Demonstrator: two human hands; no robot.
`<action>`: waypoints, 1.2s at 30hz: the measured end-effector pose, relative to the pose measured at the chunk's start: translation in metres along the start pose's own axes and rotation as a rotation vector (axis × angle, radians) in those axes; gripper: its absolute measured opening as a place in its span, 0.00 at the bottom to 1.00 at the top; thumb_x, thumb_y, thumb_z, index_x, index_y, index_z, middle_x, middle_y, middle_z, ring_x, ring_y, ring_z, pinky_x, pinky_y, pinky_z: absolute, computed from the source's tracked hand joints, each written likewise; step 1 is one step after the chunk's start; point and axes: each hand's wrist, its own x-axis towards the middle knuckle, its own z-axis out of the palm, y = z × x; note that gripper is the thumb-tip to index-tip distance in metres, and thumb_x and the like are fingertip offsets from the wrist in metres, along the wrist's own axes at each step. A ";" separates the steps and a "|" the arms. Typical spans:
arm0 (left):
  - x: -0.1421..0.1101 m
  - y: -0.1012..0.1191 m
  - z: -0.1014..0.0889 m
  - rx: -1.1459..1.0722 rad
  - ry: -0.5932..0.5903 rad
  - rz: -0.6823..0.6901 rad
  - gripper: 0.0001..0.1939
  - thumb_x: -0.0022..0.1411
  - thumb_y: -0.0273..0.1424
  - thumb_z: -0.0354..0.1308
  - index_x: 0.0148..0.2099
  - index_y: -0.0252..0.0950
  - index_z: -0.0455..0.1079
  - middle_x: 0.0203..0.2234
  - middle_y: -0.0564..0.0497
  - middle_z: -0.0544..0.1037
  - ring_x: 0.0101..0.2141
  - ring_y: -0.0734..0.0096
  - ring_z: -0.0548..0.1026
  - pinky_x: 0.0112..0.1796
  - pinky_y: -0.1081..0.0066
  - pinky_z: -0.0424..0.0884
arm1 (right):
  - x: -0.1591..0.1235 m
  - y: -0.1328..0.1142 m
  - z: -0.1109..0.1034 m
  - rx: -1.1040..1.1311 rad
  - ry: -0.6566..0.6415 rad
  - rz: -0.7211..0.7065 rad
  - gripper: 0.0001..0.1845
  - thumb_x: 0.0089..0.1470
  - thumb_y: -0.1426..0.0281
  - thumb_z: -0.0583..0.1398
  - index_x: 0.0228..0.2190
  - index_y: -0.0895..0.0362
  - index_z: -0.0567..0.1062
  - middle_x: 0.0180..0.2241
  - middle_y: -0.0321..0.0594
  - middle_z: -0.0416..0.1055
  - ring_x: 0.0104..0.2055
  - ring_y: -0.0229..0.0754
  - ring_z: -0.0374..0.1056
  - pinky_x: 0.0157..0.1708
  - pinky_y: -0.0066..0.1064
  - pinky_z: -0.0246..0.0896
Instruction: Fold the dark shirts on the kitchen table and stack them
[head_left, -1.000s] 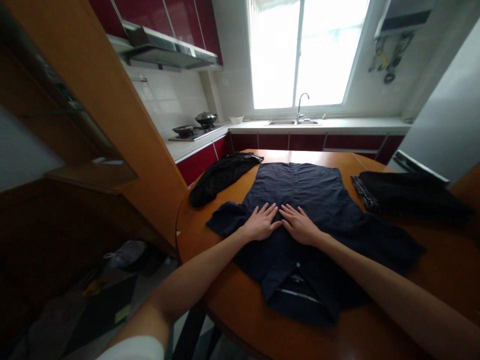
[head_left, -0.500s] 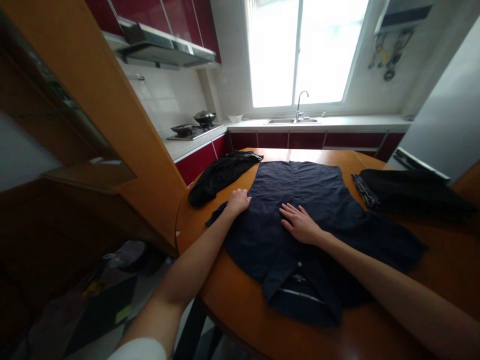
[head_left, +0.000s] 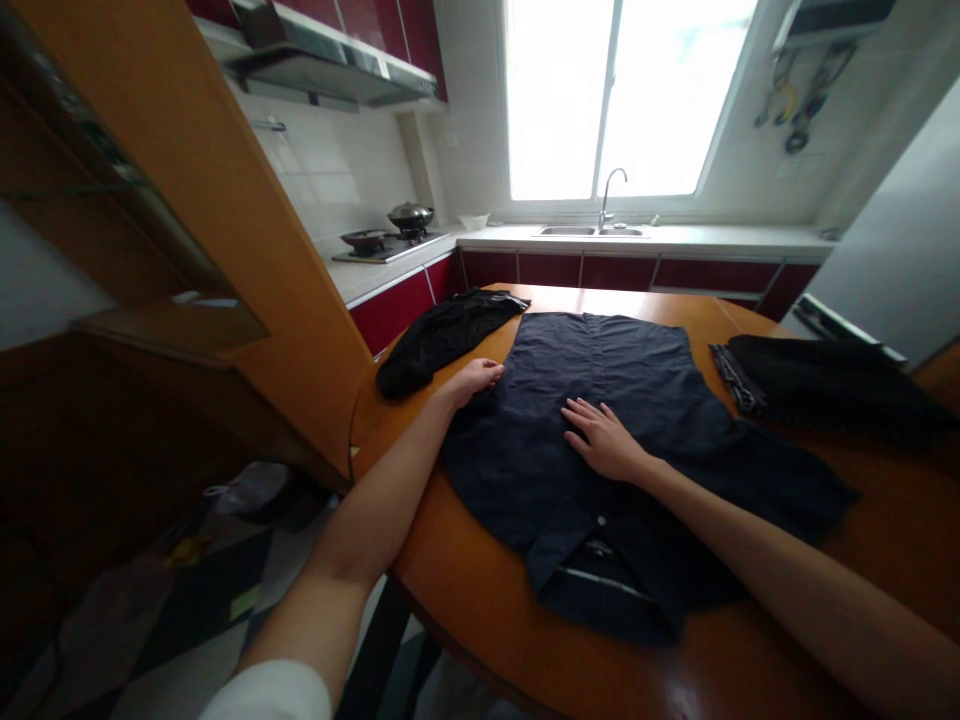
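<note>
Navy shirt (head_left: 645,365) lies spread on the wooden table (head_left: 465,590), under the fingers of the right hand (head_left: 606,440) and just right of those of the left hand (head_left: 477,374); collar (head_left: 619,622) and white button (head_left: 601,520) sit nearer the viewer than the right fingers, hem (head_left: 637,324) beyond them. Right fingers extended, slightly spread, flat on cloth, gripping nothing. Left fingers curled at the garment's side; cannot tell whether they pinch fabric. Black garment (head_left: 442,342) near, left of and beyond left fingers; folded black cloth (head_left: 817,385) well right of right fingers
</note>
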 end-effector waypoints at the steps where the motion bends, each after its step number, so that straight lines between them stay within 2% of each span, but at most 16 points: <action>1: -0.001 0.000 -0.001 -0.010 -0.006 0.011 0.17 0.66 0.39 0.60 0.51 0.32 0.71 0.35 0.46 0.80 0.29 0.72 0.75 0.31 0.75 0.69 | 0.000 0.000 0.000 -0.002 -0.002 0.001 0.30 0.66 0.60 0.50 0.65 0.57 0.62 0.70 0.45 0.50 0.72 0.48 0.42 0.69 0.50 0.31; 6: -0.006 0.000 -0.001 0.016 -0.004 0.086 0.24 0.63 0.32 0.63 0.60 0.34 0.68 0.38 0.47 0.81 0.32 0.71 0.77 0.34 0.74 0.72 | -0.001 -0.001 -0.001 -0.006 0.001 0.008 0.30 0.66 0.59 0.50 0.65 0.57 0.62 0.70 0.44 0.50 0.72 0.47 0.43 0.70 0.50 0.31; 12: 0.002 -0.004 0.003 0.221 0.060 0.144 0.14 0.59 0.24 0.61 0.48 0.32 0.79 0.42 0.45 0.82 0.43 0.65 0.80 0.46 0.72 0.72 | 0.000 0.001 0.000 -0.004 -0.004 0.001 0.30 0.66 0.60 0.50 0.65 0.57 0.62 0.70 0.44 0.51 0.72 0.48 0.42 0.69 0.51 0.32; 16: 0.004 -0.003 0.004 0.410 0.089 0.172 0.12 0.60 0.25 0.61 0.46 0.35 0.81 0.43 0.44 0.82 0.48 0.59 0.78 0.52 0.69 0.70 | 0.001 0.003 0.001 0.000 0.002 -0.005 0.30 0.66 0.60 0.51 0.65 0.56 0.62 0.70 0.45 0.51 0.72 0.48 0.43 0.69 0.51 0.32; 18: -0.003 0.000 0.007 0.505 0.100 0.207 0.13 0.62 0.26 0.61 0.48 0.35 0.80 0.49 0.42 0.80 0.53 0.55 0.74 0.56 0.63 0.66 | 0.001 0.003 0.002 0.003 0.010 -0.011 0.29 0.66 0.60 0.51 0.65 0.56 0.63 0.69 0.45 0.52 0.72 0.48 0.43 0.69 0.51 0.32; 20: -0.015 0.006 0.015 0.587 0.108 0.262 0.16 0.64 0.28 0.60 0.54 0.36 0.77 0.59 0.40 0.72 0.60 0.50 0.67 0.61 0.56 0.60 | 0.001 0.003 0.002 0.008 0.016 -0.017 0.29 0.66 0.60 0.51 0.64 0.55 0.63 0.69 0.45 0.52 0.72 0.48 0.43 0.69 0.52 0.33; 23: -0.037 0.016 0.039 0.671 0.046 0.394 0.24 0.68 0.33 0.57 0.65 0.38 0.67 0.68 0.43 0.59 0.67 0.52 0.55 0.65 0.53 0.50 | 0.001 0.002 0.003 0.013 0.042 0.000 0.29 0.66 0.60 0.51 0.64 0.56 0.64 0.69 0.46 0.53 0.72 0.48 0.44 0.69 0.51 0.35; 26: -0.056 0.024 0.069 0.766 -0.170 0.596 0.30 0.73 0.41 0.48 0.72 0.34 0.53 0.71 0.43 0.51 0.70 0.56 0.46 0.66 0.49 0.43 | 0.002 0.002 0.004 -0.009 0.117 0.057 0.30 0.66 0.59 0.50 0.65 0.58 0.62 0.70 0.48 0.49 0.73 0.49 0.41 0.69 0.51 0.37; 28: -0.064 0.027 0.083 0.811 -0.308 0.658 0.33 0.75 0.44 0.41 0.74 0.32 0.46 0.72 0.42 0.46 0.71 0.56 0.42 0.66 0.46 0.41 | 0.003 0.002 0.005 -0.030 0.121 0.087 0.31 0.67 0.58 0.48 0.66 0.59 0.60 0.70 0.49 0.49 0.73 0.50 0.40 0.68 0.53 0.36; 31: -0.067 0.027 0.090 0.812 -0.370 0.620 0.34 0.75 0.48 0.37 0.75 0.36 0.43 0.72 0.44 0.43 0.71 0.56 0.40 0.66 0.46 0.40 | 0.003 0.004 0.007 -0.051 0.056 0.110 0.31 0.67 0.60 0.47 0.66 0.60 0.61 0.70 0.50 0.50 0.73 0.50 0.41 0.68 0.53 0.36; 36: -0.066 0.026 0.085 0.787 -0.300 0.478 0.38 0.72 0.55 0.37 0.75 0.41 0.42 0.72 0.48 0.41 0.71 0.49 0.37 0.65 0.40 0.36 | 0.003 0.004 0.006 -0.064 0.033 0.122 0.31 0.66 0.63 0.48 0.65 0.62 0.61 0.70 0.50 0.50 0.73 0.49 0.41 0.69 0.52 0.36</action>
